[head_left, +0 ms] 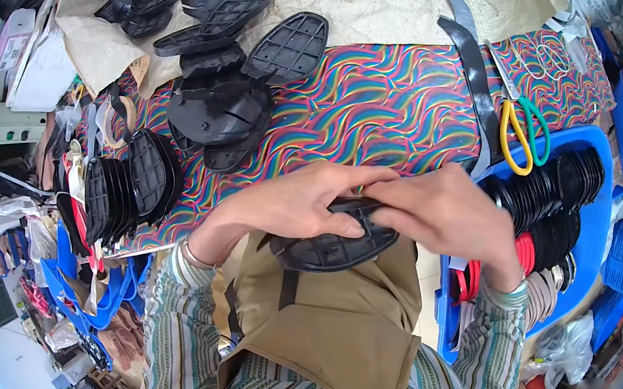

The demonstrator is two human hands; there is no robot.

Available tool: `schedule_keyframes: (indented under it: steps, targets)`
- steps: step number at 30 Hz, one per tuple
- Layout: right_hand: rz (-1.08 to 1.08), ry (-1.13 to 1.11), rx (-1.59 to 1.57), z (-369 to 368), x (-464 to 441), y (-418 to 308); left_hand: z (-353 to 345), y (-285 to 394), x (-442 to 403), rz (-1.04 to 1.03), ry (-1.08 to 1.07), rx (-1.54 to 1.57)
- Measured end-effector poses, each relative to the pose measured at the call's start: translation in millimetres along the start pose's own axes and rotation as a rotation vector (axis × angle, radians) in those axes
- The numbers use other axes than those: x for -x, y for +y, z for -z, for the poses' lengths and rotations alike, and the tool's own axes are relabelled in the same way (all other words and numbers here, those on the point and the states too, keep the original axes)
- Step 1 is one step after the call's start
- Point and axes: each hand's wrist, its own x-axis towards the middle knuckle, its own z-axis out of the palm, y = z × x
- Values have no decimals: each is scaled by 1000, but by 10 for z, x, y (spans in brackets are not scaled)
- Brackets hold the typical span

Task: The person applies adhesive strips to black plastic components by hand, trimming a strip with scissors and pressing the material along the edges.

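Observation:
Just over my apron-covered lap, a black shoe sole [331, 253] with a ribbed grid underside is held between both hands. My left hand [299, 197] is closed on its left and upper side, the thumb lying across the grid. Along the upper right edge, the fingers of my right hand [448, 214] pinch the sole, their tips partly hidden. Closest on the tabletop is a pile of black soles [219, 114], up and to the left of my hands. Yellow-handled scissors [518, 140] lie beyond my right hand.
A patterned cloth [382, 85] covers the table. Stacked soles [115, 203] stand at its left edge, and more soles [231, 4] lie farther back. On the right, a blue crate [584, 265] holds black, red and beige pieces. A curved black strip [475, 78] lies near green-handled scissors [541, 127].

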Motion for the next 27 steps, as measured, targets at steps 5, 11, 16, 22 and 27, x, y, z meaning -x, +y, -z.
schedule_keyframes:
  steps: [5, 11, 16, 22, 27]
  targets:
    - [22, 139, 92, 54, 191, 197, -137, -3, 50, -17, 58, 110]
    - [-5, 370, 357, -71, 226, 120, -363, 144, 103, -39, 271, 224]
    - [-18, 437, 252, -194, 340, 74, -349, 150, 124, -65, 333, 310]
    - [-98, 488, 157, -315, 455, 19, -371, 140, 114, -95, 367, 242]
    - [-176, 555, -41, -431, 403, 27, -368, 97, 102, -31, 495, 505]
